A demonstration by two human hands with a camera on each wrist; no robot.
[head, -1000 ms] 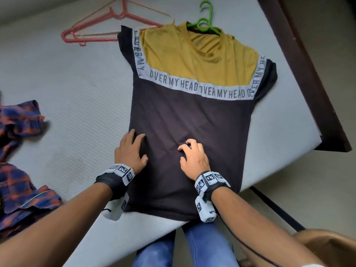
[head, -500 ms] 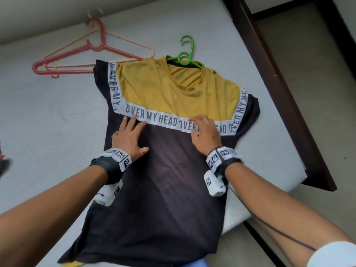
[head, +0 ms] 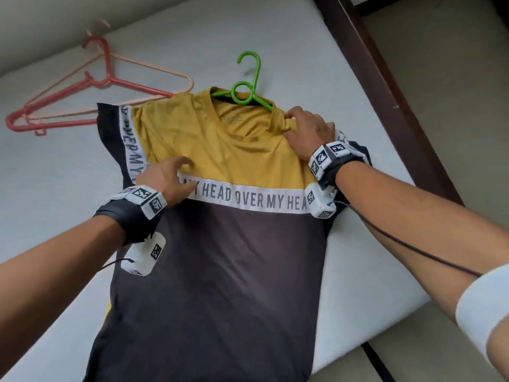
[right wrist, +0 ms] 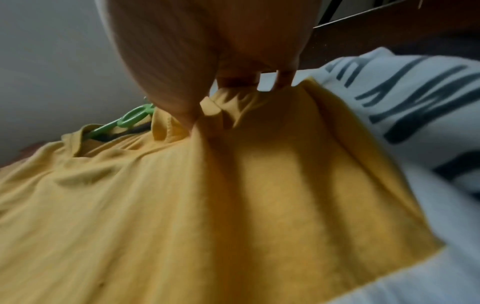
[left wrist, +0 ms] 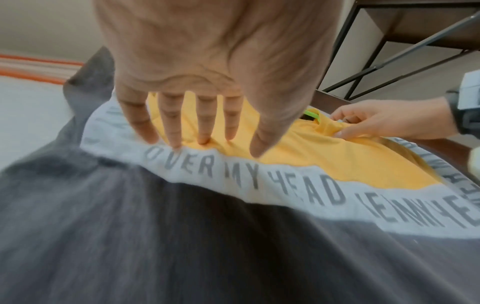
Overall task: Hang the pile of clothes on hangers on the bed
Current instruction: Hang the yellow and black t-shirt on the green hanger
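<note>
A yellow-and-black T-shirt (head: 220,244) lies flat and face up on the bed (head: 275,31), its hem toward the bed's near edge and its collar toward the far side, with its right sleeve close to the bed's right edge. A green hanger (head: 246,86) sits inside the neck opening, its hook sticking out past the collar onto the white mattress. The left hand (head: 165,179) rests on the shirt's chest with its fingers (left wrist: 176,123) straight and spread, the tips pressing where the yellow panel meets the white lettered band. The right hand (head: 308,130) pinches a bunched fold of yellow fabric at the shoulder just beside the collar; the wrist view there is blurred, but thumb and fingers seem to close on the cloth itself. Two pink hangers (head: 80,103) lie overlapped near the bed's far left corner, their right ends reaching the shirt's left shoulder. A dark wooden bed frame (head: 385,86) runs along the right edge.
</note>
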